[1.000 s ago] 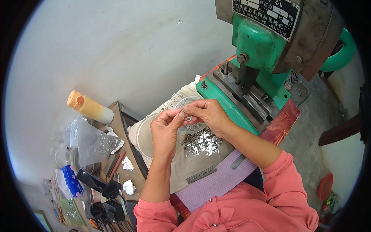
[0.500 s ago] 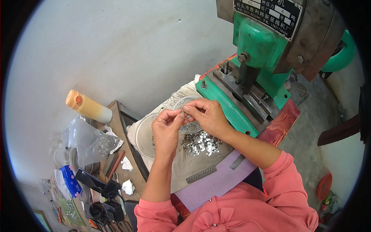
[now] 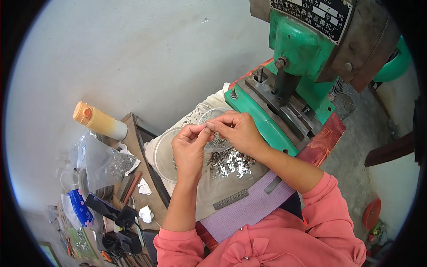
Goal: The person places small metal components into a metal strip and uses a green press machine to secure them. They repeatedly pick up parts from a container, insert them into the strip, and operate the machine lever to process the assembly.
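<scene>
Both hands meet fingertip to fingertip above the work surface. My left hand (image 3: 190, 149) pinches with thumb and forefinger, and so does my right hand (image 3: 235, 131). Whatever lies between the fingertips is too small and covered to name. Just below them is a heap of small shiny metal pieces (image 3: 233, 164) on a beige cloth (image 3: 191, 209). Behind my right hand stands a clear round tub (image 3: 214, 112) with small metal parts in it. Another clear tub (image 3: 158, 155) sits beside my left wrist, partly hidden by it. A dark notched metal strip (image 3: 231, 199) lies nearer to me.
A green press (image 3: 262, 118) stands at the right on a red board (image 3: 327, 135). A purple mat (image 3: 240, 209) carries a flat metal strip (image 3: 272, 185). On the left side table are a yellow bottle (image 3: 100, 120), a plastic bag (image 3: 100, 160), crumpled paper (image 3: 146, 214) and a blue packet (image 3: 80, 208).
My hands have shifted very slightly and my fingertips have closed in tighter together. The heap, tubs and metal strips stay where they were.
</scene>
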A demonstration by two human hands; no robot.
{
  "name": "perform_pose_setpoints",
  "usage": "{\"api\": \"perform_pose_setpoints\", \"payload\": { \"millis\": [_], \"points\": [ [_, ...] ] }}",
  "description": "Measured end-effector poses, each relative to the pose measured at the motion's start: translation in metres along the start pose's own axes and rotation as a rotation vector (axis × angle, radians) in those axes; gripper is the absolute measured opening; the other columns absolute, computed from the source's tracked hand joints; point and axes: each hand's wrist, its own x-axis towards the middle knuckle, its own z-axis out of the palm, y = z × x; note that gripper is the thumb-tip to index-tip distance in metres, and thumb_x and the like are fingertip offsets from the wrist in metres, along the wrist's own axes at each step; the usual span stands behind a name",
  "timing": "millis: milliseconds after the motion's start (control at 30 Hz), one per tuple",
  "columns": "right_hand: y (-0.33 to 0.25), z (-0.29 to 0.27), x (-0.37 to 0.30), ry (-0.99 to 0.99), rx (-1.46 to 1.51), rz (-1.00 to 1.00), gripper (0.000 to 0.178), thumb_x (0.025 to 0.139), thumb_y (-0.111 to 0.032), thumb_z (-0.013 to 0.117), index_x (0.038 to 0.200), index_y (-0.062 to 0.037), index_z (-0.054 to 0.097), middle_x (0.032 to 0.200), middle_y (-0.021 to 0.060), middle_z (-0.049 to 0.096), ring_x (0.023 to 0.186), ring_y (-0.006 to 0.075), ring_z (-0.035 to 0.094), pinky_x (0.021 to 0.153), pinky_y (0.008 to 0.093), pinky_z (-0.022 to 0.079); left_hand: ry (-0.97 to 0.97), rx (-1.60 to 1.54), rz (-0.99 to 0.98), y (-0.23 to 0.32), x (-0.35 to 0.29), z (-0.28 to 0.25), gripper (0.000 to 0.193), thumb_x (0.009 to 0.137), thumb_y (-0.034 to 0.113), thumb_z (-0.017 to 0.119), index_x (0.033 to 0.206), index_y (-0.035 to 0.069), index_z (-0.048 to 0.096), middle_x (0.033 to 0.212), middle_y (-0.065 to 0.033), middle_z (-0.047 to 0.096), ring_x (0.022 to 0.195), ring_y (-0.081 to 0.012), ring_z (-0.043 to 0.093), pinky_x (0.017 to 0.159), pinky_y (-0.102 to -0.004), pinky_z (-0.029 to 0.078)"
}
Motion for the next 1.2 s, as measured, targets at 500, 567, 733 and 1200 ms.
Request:
{"api": "perform_pose_setpoints", "payload": {
  "millis": [500,567,733,1200],
  "points": [
    [-0.003,-0.003,0.005,-0.058,0.243,0.184,0.017,0.093,-0.019,0.075,0.094,-0.0022,0.077,0.078,0.0002,0.07,0.069,0.0053,0.06,0.059,0.021,0.046,-0.024,-0.003,0.062,0.0,-0.003,0.0,0.008,0.094,0.002,0.07,0.099,-0.004,0.068,0.091,-0.0104,0.072,0.084,-0.0131,0.069,0.079,-0.0256,0.057],
    [-0.003,-0.005,0.005,-0.049,0.163,0.175,0.016,0.092,-0.017,0.075,0.093,-0.0016,0.076,0.076,-0.0005,0.069,0.067,0.0047,0.058,0.058,0.0209,0.045,-0.014,0.044,0.033,0.0,-0.004,-0.001,0.007,0.094,0.001,0.069,0.099,-0.003,0.067,0.093,-0.0116,0.072,0.083,-0.0139,0.07,0.079,-0.0261,0.058],
    [0.001,-0.007,0.004,-0.004,0.119,0.124,0.016,0.092,-0.017,0.076,0.092,-0.001,0.076,0.073,-0.0022,0.066,0.064,0.0041,0.054,0.057,0.0214,0.043,-0.032,0.162,-0.005,0.003,-0.006,0.002,0.018,0.094,0.0,0.068,0.111,-0.006,0.064,0.104,-0.0152,0.072,0.094,-0.0177,0.071,0.087,-0.0288,0.057],
    [0.007,-0.012,-0.094,-0.217,-0.273,-0.054,0.007,0.083,-0.005,0.077,0.088,-0.0012,0.074,0.081,0.0041,0.063,0.071,0.0135,0.06,0.062,0.0273,0.046,0.059,0.417,-0.037,-0.005,-0.145,-0.047,0.022,0.093,-0.005,0.065,0.116,-0.004,0.066,0.112,-0.0119,0.069,0.106,-0.0188,0.067,0.094,-0.0292,0.052]
  ]
}}
